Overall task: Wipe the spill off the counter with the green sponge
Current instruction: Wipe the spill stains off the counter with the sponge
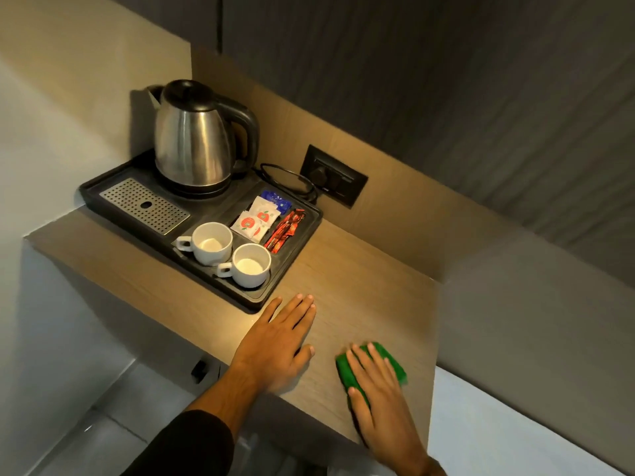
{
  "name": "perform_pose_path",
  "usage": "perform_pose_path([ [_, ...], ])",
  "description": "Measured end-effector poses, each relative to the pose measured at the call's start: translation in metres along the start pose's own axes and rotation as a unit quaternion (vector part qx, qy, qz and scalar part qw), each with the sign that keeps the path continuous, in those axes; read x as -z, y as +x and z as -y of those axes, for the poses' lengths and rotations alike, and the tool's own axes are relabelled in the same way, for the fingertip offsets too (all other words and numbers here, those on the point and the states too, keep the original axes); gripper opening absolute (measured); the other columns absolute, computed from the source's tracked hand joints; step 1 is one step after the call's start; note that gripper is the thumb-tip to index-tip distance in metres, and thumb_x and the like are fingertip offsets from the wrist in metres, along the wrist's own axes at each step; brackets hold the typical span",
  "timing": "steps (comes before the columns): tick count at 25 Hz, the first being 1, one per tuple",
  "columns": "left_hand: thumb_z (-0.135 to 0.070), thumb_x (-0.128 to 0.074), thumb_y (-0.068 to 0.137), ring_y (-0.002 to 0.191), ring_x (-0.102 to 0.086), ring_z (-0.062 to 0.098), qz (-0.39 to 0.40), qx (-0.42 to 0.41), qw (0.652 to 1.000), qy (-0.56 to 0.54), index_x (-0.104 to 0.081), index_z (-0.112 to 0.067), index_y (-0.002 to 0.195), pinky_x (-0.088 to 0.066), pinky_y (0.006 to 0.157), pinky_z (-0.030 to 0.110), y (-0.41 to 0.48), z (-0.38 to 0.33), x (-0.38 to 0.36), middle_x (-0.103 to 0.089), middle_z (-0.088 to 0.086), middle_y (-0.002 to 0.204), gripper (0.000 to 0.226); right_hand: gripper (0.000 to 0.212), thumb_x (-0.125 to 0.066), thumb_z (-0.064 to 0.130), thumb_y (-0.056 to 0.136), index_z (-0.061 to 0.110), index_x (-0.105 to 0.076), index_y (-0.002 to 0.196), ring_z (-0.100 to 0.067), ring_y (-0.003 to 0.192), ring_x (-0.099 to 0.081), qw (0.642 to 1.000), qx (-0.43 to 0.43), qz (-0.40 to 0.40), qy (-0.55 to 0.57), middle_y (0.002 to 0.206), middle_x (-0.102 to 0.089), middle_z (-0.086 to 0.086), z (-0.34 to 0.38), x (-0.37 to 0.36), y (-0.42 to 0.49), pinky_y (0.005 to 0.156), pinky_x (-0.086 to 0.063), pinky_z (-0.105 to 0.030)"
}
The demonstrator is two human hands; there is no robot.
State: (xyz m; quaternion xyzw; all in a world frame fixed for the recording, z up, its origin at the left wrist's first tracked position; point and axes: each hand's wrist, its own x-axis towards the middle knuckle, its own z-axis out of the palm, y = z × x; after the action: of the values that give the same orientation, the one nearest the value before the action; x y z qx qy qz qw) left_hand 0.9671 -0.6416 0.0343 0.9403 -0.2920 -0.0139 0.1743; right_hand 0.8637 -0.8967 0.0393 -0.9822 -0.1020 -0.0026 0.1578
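Note:
The green sponge [395, 364] lies flat on the wooden counter [360, 286] near its front right corner. My right hand [376, 400] presses down on top of the sponge, fingers spread over it, and covers most of it. My left hand [278, 338] rests flat on the counter to the left of the sponge, palm down, fingers together, holding nothing. I cannot make out any spill on the wood.
A black tray [302, 235] sits at the back left, just beyond my left fingertips. It holds a steel kettle [196, 142], two white cups [211, 243], sachets [257, 218] and a metal drip grid [144, 204]. A wall socket [333, 175] with a cord is behind it.

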Motion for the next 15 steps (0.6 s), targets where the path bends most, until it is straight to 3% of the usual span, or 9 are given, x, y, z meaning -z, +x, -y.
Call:
perform_pose_path([
  [3, -0.056, -0.024, 0.106, 0.159, 0.005, 0.019, 0.007, 0.0, 1.0, 0.013, -0.006, -0.018, 0.164, -0.007, 0.128, 0.053, 0.001, 0.002, 0.0, -0.006, 0.003, 0.175, 0.072, 0.05, -0.035, 0.037, 0.108, 0.035, -0.025, 0.157, -0.017, 0.156, -0.01, 0.992, -0.113, -0.055, 0.024, 0.167, -0.026, 0.007, -0.012, 0.022, 0.043, 0.126, -0.015, -0.051],
  [5, -0.056, -0.023, 0.106, 0.159, 0.004, 0.021, 0.007, -0.009, 1.0, 0.023, -0.007, -0.017, 0.164, -0.007, 0.129, 0.053, 0.001, 0.003, 0.0, -0.006, 0.004, 0.175, 0.072, 0.049, -0.041, 0.026, 0.108, 0.022, -0.03, 0.156, -0.023, 0.155, -0.016, 0.974, -0.209, -0.08, 0.038, 0.165, -0.032, -0.003, 0.005, 0.029, 0.093, 0.125, -0.014, -0.051],
  [7, -0.055, -0.024, 0.106, 0.159, 0.002, 0.022, 0.012, -0.013, 0.999, 0.029, -0.008, -0.015, 0.164, -0.007, 0.129, 0.053, 0.0, 0.003, 0.001, -0.007, 0.006, 0.175, 0.072, 0.051, -0.039, 0.028, 0.108, 0.023, -0.029, 0.157, -0.021, 0.155, -0.012, 0.975, -0.207, -0.068, 0.036, 0.166, -0.028, -0.002, 0.031, 0.016, 0.101, 0.126, -0.01, -0.051],
  [9, -0.054, -0.023, 0.106, 0.159, 0.002, 0.022, 0.003, -0.01, 1.0, 0.026, -0.008, -0.015, 0.164, -0.007, 0.129, 0.053, 0.0, 0.003, 0.001, -0.008, 0.007, 0.175, 0.072, 0.053, -0.034, 0.036, 0.107, 0.034, -0.02, 0.159, -0.013, 0.156, -0.003, 0.991, -0.121, -0.046, 0.026, 0.168, -0.021, 0.006, 0.042, -0.002, 0.063, 0.127, -0.009, -0.05],
  [11, -0.055, -0.021, 0.105, 0.159, 0.002, 0.023, 0.009, -0.004, 1.0, 0.024, -0.008, -0.014, 0.164, -0.007, 0.129, 0.054, 0.001, 0.002, 0.003, -0.007, 0.007, 0.175, 0.074, 0.054, -0.028, 0.043, 0.106, 0.04, -0.015, 0.159, -0.01, 0.156, 0.001, 0.995, -0.094, -0.032, -0.003, 0.169, -0.016, 0.012, 0.037, -0.002, 0.022, 0.127, -0.011, -0.05],
  [13, -0.055, -0.022, 0.104, 0.159, 0.0, 0.023, 0.01, -0.005, 1.0, 0.021, -0.01, -0.013, 0.164, -0.008, 0.129, 0.054, 0.0, 0.001, 0.003, -0.008, 0.007, 0.175, 0.074, 0.056, -0.032, 0.043, 0.106, 0.036, -0.017, 0.159, -0.014, 0.156, -0.002, 0.986, -0.157, -0.052, 0.004, 0.168, -0.018, 0.01, 0.031, 0.001, 0.021, 0.126, -0.014, -0.052],
  [15, -0.055, -0.025, 0.104, 0.159, -0.002, 0.024, 0.009, -0.007, 1.0, 0.018, -0.012, -0.013, 0.164, -0.008, 0.128, 0.054, 0.0, 0.002, 0.004, -0.011, 0.008, 0.174, 0.074, 0.063, -0.042, 0.044, 0.104, 0.03, -0.016, 0.16, -0.017, 0.155, 0.001, 0.972, -0.224, -0.066, 0.01, 0.166, -0.014, 0.01, 0.038, 0.005, 0.035, 0.127, -0.007, -0.05],
])
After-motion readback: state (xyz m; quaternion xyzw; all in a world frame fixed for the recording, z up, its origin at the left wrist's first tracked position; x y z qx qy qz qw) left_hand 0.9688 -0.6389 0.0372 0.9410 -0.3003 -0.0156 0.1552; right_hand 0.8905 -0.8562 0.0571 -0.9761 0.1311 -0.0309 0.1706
